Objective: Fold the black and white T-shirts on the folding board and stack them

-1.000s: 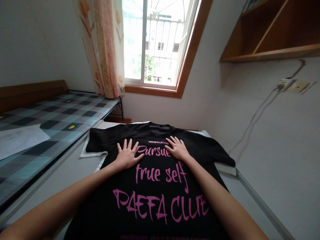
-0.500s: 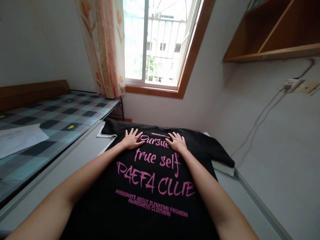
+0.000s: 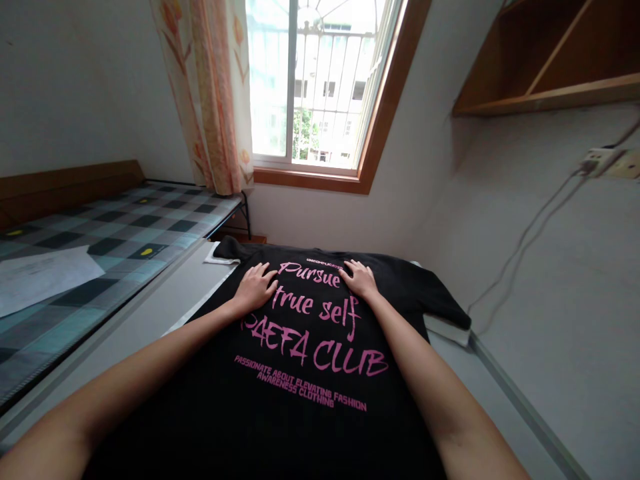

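Observation:
A black T-shirt (image 3: 210, 400) with pink lettering lies spread out, its collar end toward the window and its sleeves out to both sides. My left hand (image 3: 254, 288) rests on the cloth left of the word "Pursue", fingers spread and slightly bent. On the other side of that word, my right hand (image 3: 360, 279) lies palm down near the collar, its fingers apart. Neither hand grips the fabric. White material shows from under both sleeve ends. The lower part of the shirt runs out of view at the bottom.
The shirt lies on a light grey table (image 3: 185, 293). To the left is a bed with a checked cover (image 3: 115, 220) and a sheet of paper (image 3: 55, 273). A curtain (image 3: 215, 100) hangs beside the window. Cables (image 3: 525, 227) run down the right wall below a wooden shelf (image 3: 545, 97).
My left hand has slid back toward me and a little left across the shirt, its fingers bending more. My right hand has shifted only slightly, and the left sleeve looks more bunched.

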Available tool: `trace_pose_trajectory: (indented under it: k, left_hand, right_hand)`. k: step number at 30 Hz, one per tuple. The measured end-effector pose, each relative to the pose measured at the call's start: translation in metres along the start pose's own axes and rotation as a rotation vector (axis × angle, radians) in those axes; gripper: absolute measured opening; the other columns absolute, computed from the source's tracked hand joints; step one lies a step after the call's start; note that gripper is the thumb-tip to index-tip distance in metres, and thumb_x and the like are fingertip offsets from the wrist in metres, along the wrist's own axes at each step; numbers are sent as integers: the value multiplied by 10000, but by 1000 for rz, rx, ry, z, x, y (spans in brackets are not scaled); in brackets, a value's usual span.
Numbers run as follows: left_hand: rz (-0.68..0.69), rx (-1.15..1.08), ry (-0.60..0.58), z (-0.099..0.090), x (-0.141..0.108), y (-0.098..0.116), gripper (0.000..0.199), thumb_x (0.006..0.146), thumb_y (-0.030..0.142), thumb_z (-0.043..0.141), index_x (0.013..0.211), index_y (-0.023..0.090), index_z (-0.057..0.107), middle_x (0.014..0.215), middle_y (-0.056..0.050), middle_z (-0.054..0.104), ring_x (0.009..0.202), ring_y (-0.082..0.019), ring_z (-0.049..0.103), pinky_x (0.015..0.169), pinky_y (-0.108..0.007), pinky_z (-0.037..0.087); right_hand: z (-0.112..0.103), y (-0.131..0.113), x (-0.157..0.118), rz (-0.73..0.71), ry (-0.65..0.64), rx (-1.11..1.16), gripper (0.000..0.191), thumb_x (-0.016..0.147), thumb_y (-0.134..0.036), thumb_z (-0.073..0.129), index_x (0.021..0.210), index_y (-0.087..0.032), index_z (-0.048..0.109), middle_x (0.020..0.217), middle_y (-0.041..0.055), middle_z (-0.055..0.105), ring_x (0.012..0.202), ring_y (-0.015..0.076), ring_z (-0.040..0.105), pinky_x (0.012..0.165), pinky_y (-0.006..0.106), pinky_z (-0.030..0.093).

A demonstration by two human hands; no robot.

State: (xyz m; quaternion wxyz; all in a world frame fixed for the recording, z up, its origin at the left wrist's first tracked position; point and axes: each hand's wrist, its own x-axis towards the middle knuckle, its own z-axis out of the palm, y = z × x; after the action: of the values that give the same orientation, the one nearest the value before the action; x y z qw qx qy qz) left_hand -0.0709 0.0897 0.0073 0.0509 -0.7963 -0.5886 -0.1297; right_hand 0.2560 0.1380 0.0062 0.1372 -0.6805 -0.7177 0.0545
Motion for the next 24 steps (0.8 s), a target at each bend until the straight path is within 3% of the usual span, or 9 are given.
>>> trace_pose_trajectory:
  k: [5, 10, 16, 24]
  left_hand:
    - [-164, 72, -147, -17, -66, -7, 738, 863, 704, 346, 1480, 300, 356, 1558, -117, 292, 1402, -458, 230, 1084, -627, 205]
    - [-182, 68, -191, -23, -89, -12, 743, 865, 735, 280, 1492, 339, 308, 1592, -84, 207, 1422, -430, 200, 1101, -603, 182]
    - [-125, 66, -170, -20, -69, -22, 726, 866, 730, 294, 1487, 356, 308, 1581, -83, 245, 1416, -392, 244, 1107, -584, 182]
    - [170, 19, -268, -23, -13, -72, 656, 896, 647, 329, 1478, 343, 330, 1567, -57, 288, 1409, -316, 286, 1131, -506, 186]
  right_hand:
    - [-17, 27, -14, -252, -91, -81, 630, 922, -613, 342, 1432, -259, 451, 1559, 70, 301, 1445, 254, 221, 1161, 472, 152]
    - [-26, 45, -24, -257, -167, -155, 678, 913, -669, 291, 1475, -299, 370, 1577, 47, 256, 1454, 263, 192, 1164, 476, 145]
    - [-23, 47, -33, -187, -165, -179, 672, 923, -654, 277, 1491, -298, 331, 1586, 42, 229, 1461, 239, 169, 1167, 455, 142]
    - [-19, 16, -84, 51, -119, -196, 671, 939, -633, 228, 1506, -282, 307, 1584, 65, 237, 1456, 267, 176, 1159, 476, 148]
